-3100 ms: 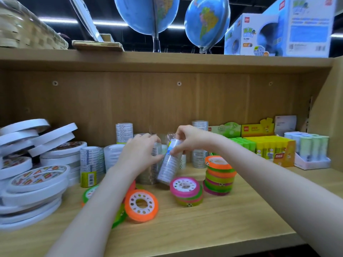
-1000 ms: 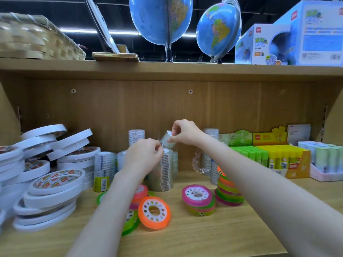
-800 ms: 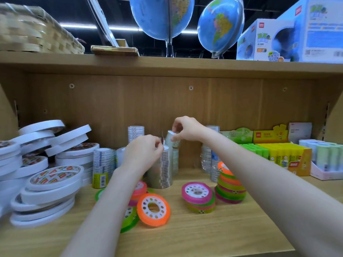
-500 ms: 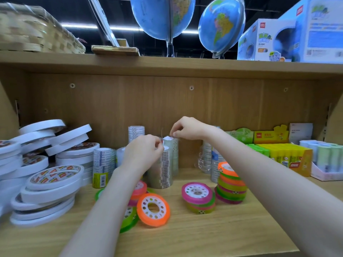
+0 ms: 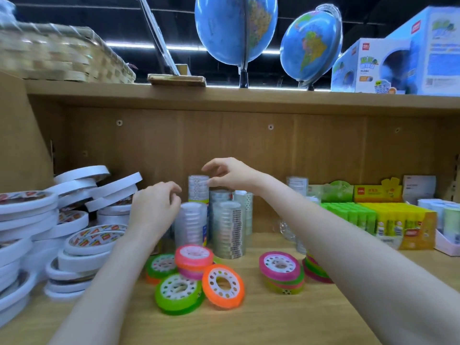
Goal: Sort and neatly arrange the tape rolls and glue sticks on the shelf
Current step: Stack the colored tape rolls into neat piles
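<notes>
Several shrink-wrapped clear tape packs (image 5: 227,229) stand upright mid-shelf, one taller pack (image 5: 198,188) behind them. My right hand (image 5: 229,174) hovers at the top of that tall pack, fingers spread, thumb close to it, gripping nothing. My left hand (image 5: 154,210) hangs loosely curled just left of the front clear pack (image 5: 191,225) and holds nothing. In front lie loose coloured tape rolls: orange (image 5: 222,286), green (image 5: 178,293), and pink (image 5: 194,257). A small pink-topped stack (image 5: 280,266) sits to their right. Glue sticks fill a green-and-yellow display box (image 5: 398,220) at the right.
Piles of white tape rolls (image 5: 87,240) crowd the left of the shelf. A pale tray of sticks (image 5: 448,217) stands far right. The upper shelf board (image 5: 224,95) carries globes, a basket and boxes. My right forearm hides another coloured stack (image 5: 313,270).
My right hand stood the small clear pack upright at the back and let go of it. Both hands have opened and lifted slightly off the packs.
</notes>
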### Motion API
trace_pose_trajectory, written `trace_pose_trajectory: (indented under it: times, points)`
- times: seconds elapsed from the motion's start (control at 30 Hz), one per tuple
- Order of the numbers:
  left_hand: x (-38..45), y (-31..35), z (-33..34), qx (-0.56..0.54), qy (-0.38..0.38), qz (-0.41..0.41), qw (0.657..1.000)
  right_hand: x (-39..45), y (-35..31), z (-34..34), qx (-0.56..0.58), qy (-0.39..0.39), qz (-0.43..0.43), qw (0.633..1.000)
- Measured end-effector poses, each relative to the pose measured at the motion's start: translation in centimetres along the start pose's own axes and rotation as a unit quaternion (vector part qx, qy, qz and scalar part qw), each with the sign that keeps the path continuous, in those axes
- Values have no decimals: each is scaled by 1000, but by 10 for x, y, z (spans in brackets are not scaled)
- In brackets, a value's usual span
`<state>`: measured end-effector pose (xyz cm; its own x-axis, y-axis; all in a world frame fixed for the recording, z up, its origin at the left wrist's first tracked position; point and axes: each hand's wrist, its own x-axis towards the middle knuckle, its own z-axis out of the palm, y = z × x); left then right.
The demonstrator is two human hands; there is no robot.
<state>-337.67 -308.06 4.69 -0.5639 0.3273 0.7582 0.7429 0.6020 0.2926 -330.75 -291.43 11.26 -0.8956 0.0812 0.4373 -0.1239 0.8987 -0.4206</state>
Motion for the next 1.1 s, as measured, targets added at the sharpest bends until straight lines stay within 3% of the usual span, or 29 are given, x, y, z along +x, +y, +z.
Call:
trace_pose_trajectory:
  times: [0.07,0.17,0.27,0.4,0.53,0.6,0.73,0.83,0.93,1.1]
  points:
    - [-1,-3,2,-17,-41,-18,999,12,-5,16,-22,-9,8,1000]
    - [0,-3,1,-73,-43,-5,996,20,-3,30,-37,36,21,998]
    - [-2,0,2,-109,-41,21,993,20,0,26,49,148,16,988]
    - [-5,6,5,-147,-42,53,987,-2,-6,-7,179,281,-15,943]
    - [-10,21,3,-179,-34,81,980,-39,-15,-52,127,376,-66,916]
    - [-8,31,5,-161,-65,88,981,-55,-12,-72,64,399,-69,912]
    - [2,51,17,-40,-147,101,983,-68,12,-83,-60,311,9,949]
    - [0,59,27,10,-111,112,988,-71,36,-71,-180,198,64,961]
    - [-1,54,31,1,-96,120,988,-67,53,-57,-296,76,106,946]
    - [-1,52,30,-4,-106,133,986,-61,56,-50,-393,5,183,901]
